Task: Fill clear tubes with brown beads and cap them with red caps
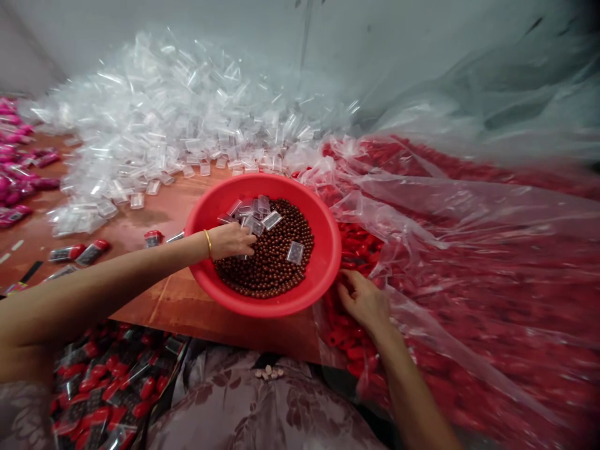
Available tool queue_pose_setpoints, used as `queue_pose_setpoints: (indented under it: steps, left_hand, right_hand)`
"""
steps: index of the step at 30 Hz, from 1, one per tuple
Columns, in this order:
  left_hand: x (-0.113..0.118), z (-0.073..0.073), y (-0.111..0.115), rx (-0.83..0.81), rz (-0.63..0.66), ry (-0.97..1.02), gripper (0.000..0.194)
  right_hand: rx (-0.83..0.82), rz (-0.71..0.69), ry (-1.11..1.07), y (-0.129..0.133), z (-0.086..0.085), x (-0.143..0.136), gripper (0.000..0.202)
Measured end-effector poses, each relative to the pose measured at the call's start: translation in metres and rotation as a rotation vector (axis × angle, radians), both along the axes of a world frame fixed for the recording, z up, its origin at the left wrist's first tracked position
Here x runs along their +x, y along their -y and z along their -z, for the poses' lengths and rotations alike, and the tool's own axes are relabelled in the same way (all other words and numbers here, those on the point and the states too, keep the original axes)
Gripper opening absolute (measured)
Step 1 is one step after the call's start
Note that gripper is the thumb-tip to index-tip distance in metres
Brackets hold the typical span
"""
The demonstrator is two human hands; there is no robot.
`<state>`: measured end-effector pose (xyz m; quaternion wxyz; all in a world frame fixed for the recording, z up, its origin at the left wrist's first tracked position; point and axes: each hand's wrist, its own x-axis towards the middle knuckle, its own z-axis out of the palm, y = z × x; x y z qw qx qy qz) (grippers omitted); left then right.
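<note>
A red plastic bowl (330, 269) holds many small brown beads (285, 275). Several small clear plastic boxes (272, 220) lie heaped on the beads, and another clear box (295, 252) sits apart on the right. Inside the bowl, my left hand (232, 240) has its fingers bent and closed at one of the clear boxes, whose outline is partly hidden. Just outside the bowl's right rim, my right hand (363, 300) is among loose red plastic caps (359, 247), its fingers curled; what lies between them is hidden.
A large heap of clear boxes (154, 119) covers the table's back. Filled red-capped boxes (92, 252) lie at left; more fill a container (112, 387) below the edge. Pink pieces (19, 169) stand far left. A clear plastic bag (469, 262) of red caps spreads right.
</note>
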<state>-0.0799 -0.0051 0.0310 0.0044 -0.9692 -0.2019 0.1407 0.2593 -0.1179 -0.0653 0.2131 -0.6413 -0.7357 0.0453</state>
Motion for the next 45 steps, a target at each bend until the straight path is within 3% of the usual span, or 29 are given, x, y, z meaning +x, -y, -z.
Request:
queue_pose_setpoints:
  steps: [3,9,12,15,17,21,26,31,38,41,45]
  left_hand:
    - [0.003,0.003,-0.001,-0.023,-0.059,-0.012,0.019]
    - [0.021,-0.013,0.016,-0.192,-0.524,-0.023,0.022]
    - [0.029,-0.013,0.012,-0.446,-0.738,-0.109,0.028]
    - [0.043,0.001,0.003,-0.697,-0.969,-0.081,0.031]
    - [0.056,0.014,-0.002,-0.729,-1.062,0.040,0.027]
    - [0.082,0.037,-0.013,-0.736,-1.131,0.312,0.029]
    - [0.095,0.045,-0.023,-0.943,-1.145,0.598,0.024]
    - [0.083,0.033,-0.019,-1.289,-1.027,0.943,0.018]
    - [0.069,0.002,0.011,-1.542,-0.775,1.137,0.025]
    - [0.066,-0.006,0.025,-1.497,-0.704,1.163,0.030]
    - [0.063,-0.009,0.033,-1.406,-0.615,1.249,0.032]
  right_hand:
    - [0.010,-0.050,0.068,0.001,0.001,-0.001,0.026]
    - [-0.021,-0.001,0.068,0.001,0.003,0.000,0.022]
    - [-0.048,0.044,-0.024,0.002,0.003,0.000,0.024]
    - [-0.023,0.120,-0.191,0.002,0.003,-0.003,0.028]
    - [0.024,0.198,-0.338,0.002,0.001,-0.005,0.032]
    - [0.074,0.294,-0.679,0.003,-0.011,-0.009,0.030]
    - [-0.044,0.376,-1.167,0.006,-0.036,-0.013,0.027]
    - [-0.007,0.349,-1.430,0.004,-0.064,-0.019,0.025]
    - [0.114,0.089,-1.457,-0.018,-0.106,-0.065,0.018]
    - [0.159,-0.016,-1.372,-0.032,-0.107,-0.091,0.014]
    - [0.146,-0.112,-1.171,-0.044,-0.097,-0.109,0.013]
